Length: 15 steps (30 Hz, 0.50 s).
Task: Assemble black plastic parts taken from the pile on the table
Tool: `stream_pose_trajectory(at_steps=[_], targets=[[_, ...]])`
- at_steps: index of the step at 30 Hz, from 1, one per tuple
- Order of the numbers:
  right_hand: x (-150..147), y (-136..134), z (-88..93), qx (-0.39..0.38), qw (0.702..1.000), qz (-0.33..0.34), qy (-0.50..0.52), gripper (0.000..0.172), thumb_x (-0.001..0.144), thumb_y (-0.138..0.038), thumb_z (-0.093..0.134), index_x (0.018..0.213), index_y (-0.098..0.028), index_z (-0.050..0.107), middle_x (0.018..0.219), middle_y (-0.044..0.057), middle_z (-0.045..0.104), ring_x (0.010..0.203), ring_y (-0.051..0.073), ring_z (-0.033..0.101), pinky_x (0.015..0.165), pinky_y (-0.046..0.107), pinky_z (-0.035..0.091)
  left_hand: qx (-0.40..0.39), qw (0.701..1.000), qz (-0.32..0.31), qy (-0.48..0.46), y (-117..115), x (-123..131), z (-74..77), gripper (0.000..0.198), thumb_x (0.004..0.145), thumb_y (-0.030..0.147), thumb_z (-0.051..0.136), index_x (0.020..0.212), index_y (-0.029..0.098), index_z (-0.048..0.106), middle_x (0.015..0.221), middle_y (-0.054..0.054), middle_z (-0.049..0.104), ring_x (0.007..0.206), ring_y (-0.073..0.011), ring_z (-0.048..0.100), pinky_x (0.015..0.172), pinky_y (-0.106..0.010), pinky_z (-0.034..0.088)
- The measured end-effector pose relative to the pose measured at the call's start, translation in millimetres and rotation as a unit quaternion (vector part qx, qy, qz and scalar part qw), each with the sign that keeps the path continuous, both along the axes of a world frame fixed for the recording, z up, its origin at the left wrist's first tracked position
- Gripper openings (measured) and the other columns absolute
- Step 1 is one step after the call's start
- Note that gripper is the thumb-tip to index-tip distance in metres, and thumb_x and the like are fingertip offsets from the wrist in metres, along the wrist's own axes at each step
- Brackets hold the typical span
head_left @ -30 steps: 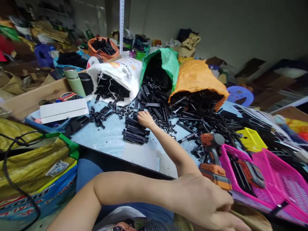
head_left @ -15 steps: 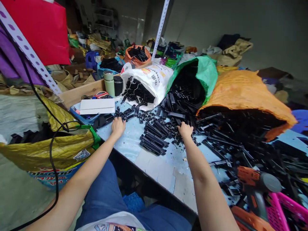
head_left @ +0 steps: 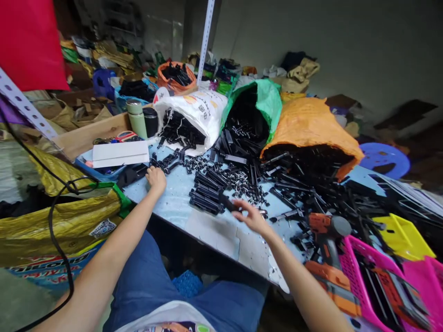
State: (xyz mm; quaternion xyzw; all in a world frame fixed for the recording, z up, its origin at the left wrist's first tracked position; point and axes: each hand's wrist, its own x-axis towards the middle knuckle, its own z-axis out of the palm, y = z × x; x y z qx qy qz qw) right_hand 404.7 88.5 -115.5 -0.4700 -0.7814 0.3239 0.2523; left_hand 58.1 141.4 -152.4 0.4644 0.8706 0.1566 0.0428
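Note:
My right hand is over the front of the blue tabletop, its thumb and fingers pinching the end of a dark black plastic piece. That piece lies against the right end of a row of long black plastic parts. Farther left, my left hand rests on the table with curled fingers beside small black clip-like parts; what its fingertips hold is hidden. Loose silver screws and small metal bits are scattered behind the row.
White, green and orange sacks spill black parts at the back. An orange power drill stands by a pink basket at right. A white box and green flask are at left. A black cable hangs at left.
My right hand has come from the pile toward the table's front, bringing a black piece to the row's right end. My left hand stays near the clip-like parts. The view has turned right.

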Motion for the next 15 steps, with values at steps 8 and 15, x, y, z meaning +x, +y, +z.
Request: stream_pose_trajectory(at_steps=[8,15], targets=[[14,-44,-70.9,0.147,0.979,0.074,-0.124,0.058,0.068,-0.043,0.062,0.121,-0.056,0.043,0.093,0.007,0.065,0.083,0.029,0.064,0.068,0.044,0.055,0.063,0.969,-0.085,-0.222,-57,36,5.5,0.011,0.086,0.023,0.044,0.089,0.015,0.052,0.083,-0.006,0.061,0.081,-0.0174,0.059,0.071,-0.025,0.044],[-32,-26,-73.4,0.109,0.990,0.091,-0.002,0.044,0.083,-0.048,0.041,0.123,-0.061,0.032,0.085,0.004,0.065,0.070,0.031,0.065,0.051,0.049,0.053,0.161,0.870,-0.225,-0.408,-115,88,-1.0,0.017,0.080,0.024,0.052,0.096,0.018,0.051,0.078,0.001,0.057,0.073,-0.0130,0.055,0.071,-0.025,0.044]])
